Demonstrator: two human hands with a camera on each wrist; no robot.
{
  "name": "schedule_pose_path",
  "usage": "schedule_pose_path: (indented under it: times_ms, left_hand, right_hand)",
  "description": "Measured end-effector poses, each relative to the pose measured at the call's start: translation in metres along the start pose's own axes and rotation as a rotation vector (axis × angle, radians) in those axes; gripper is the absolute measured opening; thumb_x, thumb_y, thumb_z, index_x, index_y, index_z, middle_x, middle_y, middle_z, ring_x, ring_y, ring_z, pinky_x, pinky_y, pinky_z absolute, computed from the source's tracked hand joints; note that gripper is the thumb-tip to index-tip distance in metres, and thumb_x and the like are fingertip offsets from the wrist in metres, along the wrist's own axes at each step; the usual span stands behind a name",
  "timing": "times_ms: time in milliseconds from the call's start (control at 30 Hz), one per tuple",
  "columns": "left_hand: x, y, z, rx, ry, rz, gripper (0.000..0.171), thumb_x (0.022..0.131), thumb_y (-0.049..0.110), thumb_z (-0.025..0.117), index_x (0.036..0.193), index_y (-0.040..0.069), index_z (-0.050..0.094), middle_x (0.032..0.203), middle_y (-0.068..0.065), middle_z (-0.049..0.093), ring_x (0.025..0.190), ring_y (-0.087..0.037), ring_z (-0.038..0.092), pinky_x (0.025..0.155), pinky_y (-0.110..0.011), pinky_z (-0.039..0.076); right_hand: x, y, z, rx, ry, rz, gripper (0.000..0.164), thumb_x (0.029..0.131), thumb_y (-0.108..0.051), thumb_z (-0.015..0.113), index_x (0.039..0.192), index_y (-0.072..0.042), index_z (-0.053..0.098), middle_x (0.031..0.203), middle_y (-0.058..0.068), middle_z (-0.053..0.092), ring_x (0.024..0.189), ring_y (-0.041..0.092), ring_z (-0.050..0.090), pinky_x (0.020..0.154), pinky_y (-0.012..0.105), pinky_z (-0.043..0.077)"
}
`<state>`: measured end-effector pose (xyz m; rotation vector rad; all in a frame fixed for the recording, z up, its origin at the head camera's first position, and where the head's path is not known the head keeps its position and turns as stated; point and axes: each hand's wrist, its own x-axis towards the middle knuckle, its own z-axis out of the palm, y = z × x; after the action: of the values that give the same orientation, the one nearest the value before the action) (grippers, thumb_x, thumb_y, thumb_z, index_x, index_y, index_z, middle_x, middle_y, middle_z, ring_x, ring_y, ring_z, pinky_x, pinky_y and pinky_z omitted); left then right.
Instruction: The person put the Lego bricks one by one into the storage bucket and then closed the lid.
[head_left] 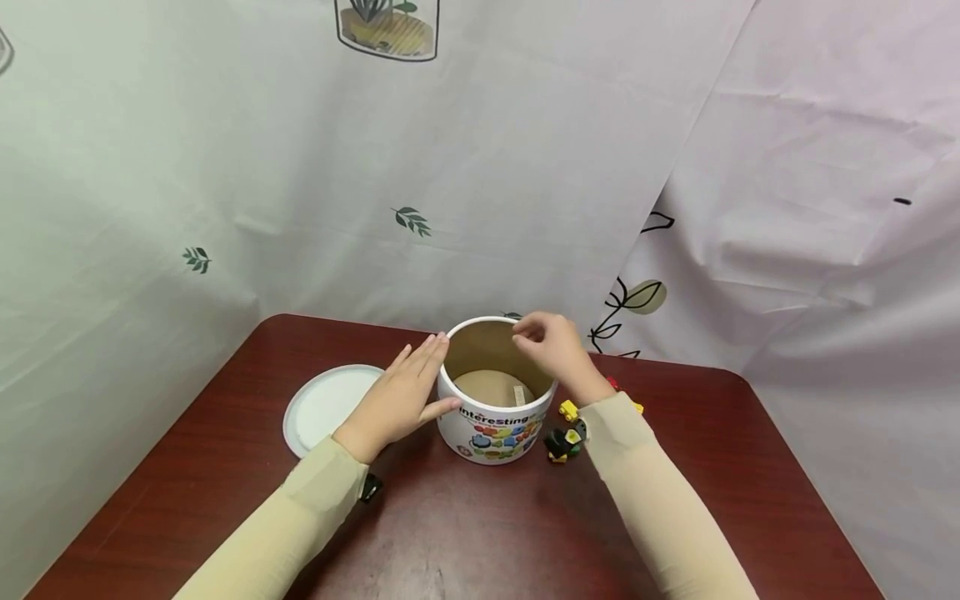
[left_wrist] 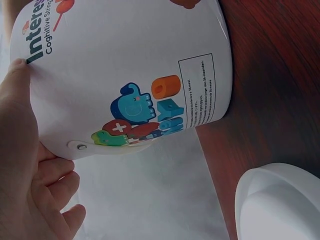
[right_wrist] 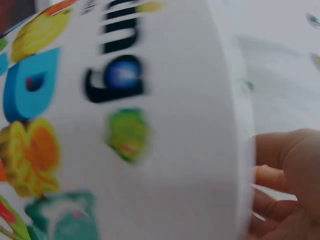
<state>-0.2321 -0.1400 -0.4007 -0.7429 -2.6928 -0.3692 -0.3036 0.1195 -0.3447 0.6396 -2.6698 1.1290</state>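
Note:
A white tub [head_left: 491,437] with "Interesting" and coloured pictures on its side stands upright, open at the top. Its tan inside shows a small pale label near the bottom. My left hand [head_left: 405,392] rests against the tub's left side, fingers straight at the rim; its thumb [left_wrist: 19,82] touches the printed front. Over the right back rim is my right hand [head_left: 555,346], its fingers loosely bent and nothing visible between them. In the right wrist view, the tub's wall hides the fingertips of the right hand [right_wrist: 287,180].
A white round lid [head_left: 330,404] lies left of the tub. Small toy pieces, among them a yellow one [head_left: 568,410] and a black one [head_left: 558,442], lie to the right, partly behind the right sleeve. A pale printed cloth [head_left: 480,167] hangs behind the dark red table [head_left: 465,542].

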Motion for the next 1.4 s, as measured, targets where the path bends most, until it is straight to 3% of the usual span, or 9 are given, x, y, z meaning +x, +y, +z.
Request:
schedule_pose_path:
  times_ms: [233,367,500,633,800,933,1133,1400]
  left_hand:
    - [0.002,0.000,0.000,0.004,0.007,0.013,0.091,0.096,0.053,0.063,0.155,-0.007,0.030,0.161,-0.021,0.032,0.150,-0.033,0.031,0.122,-0.053,0.023]
    - [0.002,-0.001,0.000,0.005,0.005,0.011,0.090,0.096,0.053,0.063,0.155,-0.007,0.031,0.161,-0.021,0.032,0.150,-0.033,0.030,0.122,-0.053,0.023]
    - [0.001,0.000,0.000,0.002,0.008,0.014,0.090,0.096,0.052,0.063,0.155,-0.008,0.031,0.161,-0.022,0.032,0.150,-0.033,0.031,0.122,-0.053,0.023]
    - [0.001,0.000,0.000,-0.001,0.009,0.015,0.090,0.096,0.052,0.063,0.155,-0.008,0.031,0.161,-0.021,0.032,0.150,-0.033,0.031,0.122,-0.053,0.023]
    - [0.001,0.000,0.000,-0.002,0.005,0.009,0.090,0.096,0.052,0.063,0.155,-0.007,0.030,0.161,-0.021,0.032,0.150,-0.033,0.029,0.122,-0.053,0.023]
    - [0.000,0.000,0.001,-0.004,0.002,0.004,0.090,0.096,0.053,0.063,0.155,-0.007,0.030,0.162,-0.020,0.031,0.151,-0.032,0.029,0.123,-0.052,0.022]
    - [0.000,0.000,0.003,-0.009,-0.003,-0.002,0.090,0.096,0.053,0.063,0.156,-0.007,0.030,0.162,-0.020,0.030,0.152,-0.031,0.027,0.123,-0.052,0.022]
    - [-0.001,-0.001,0.002,-0.010,0.005,0.001,0.091,0.096,0.053,0.063,0.155,-0.007,0.030,0.162,-0.020,0.031,0.151,-0.032,0.028,0.123,-0.053,0.022]
  right_hand:
    - [-0.026,0.016,-0.029,0.113,0.118,-0.025,0.019,0.095,-0.010,0.070,0.110,0.000,0.075,0.104,0.015,0.074,0.094,0.029,0.070,0.087,0.047,0.058]
    - [-0.043,0.034,-0.042,0.149,0.173,0.007,0.020,0.097,-0.014,0.069,0.112,-0.002,0.075,0.106,0.014,0.073,0.093,0.016,0.067,0.088,0.032,0.057]
    - [-0.057,0.057,-0.050,0.209,0.232,0.070,0.022,0.098,-0.018,0.069,0.113,-0.002,0.074,0.105,0.016,0.071,0.085,0.006,0.067,0.078,0.018,0.056]
    - [-0.070,0.081,-0.053,0.251,0.297,0.167,0.026,0.098,-0.018,0.069,0.115,0.001,0.072,0.101,0.013,0.071,0.083,0.011,0.069,0.069,0.018,0.057]
    - [-0.084,0.111,-0.054,0.223,0.351,0.297,0.028,0.097,-0.018,0.070,0.116,0.002,0.072,0.099,0.007,0.071,0.084,0.011,0.070,0.072,0.020,0.058]
    - [-0.092,0.134,-0.054,0.191,0.359,0.400,0.027,0.098,-0.016,0.068,0.119,0.002,0.071,0.107,0.013,0.070,0.087,0.020,0.073,0.075,0.020,0.059]
    - [-0.103,0.159,-0.054,0.129,0.318,0.553,0.031,0.100,-0.017,0.063,0.124,0.001,0.069,0.119,0.022,0.067,0.088,0.018,0.068,0.069,0.014,0.052]
    - [-0.112,0.180,-0.057,0.091,0.224,0.592,0.032,0.099,-0.010,0.062,0.125,0.007,0.066,0.115,0.025,0.069,0.081,0.017,0.067,0.064,0.017,0.052]
